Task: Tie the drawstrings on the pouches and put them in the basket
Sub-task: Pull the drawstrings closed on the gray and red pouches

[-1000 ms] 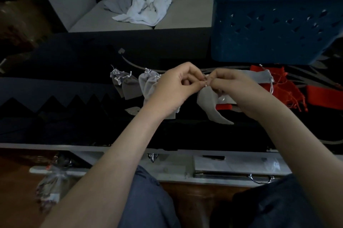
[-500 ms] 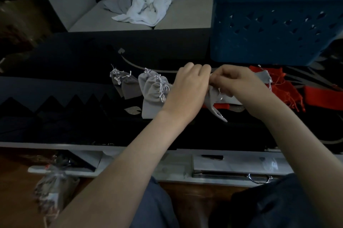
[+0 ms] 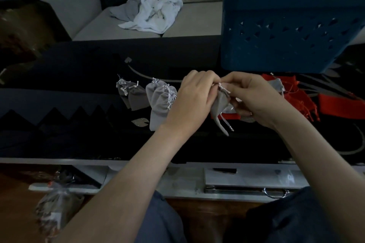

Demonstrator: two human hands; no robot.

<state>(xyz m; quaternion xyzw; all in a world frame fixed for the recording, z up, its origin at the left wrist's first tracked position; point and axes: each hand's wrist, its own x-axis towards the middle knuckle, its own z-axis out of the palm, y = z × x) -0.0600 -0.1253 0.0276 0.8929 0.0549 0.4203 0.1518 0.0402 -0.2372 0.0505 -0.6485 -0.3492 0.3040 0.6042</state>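
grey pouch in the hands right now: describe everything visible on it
The grey pouch looks like soft cloth. Its neck is gathered tight at the top. The limp body hangs to a pointed corner; one knotted cord dangles beside it. The left hand and right hand both grip it near the neck, above the dark table.

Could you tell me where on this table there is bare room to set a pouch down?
The table is bare left of the grey pouches, and in the strip between the left hand and the near edge. It is crowded right of the right hand, where red pouches lie in front of the blue basket.
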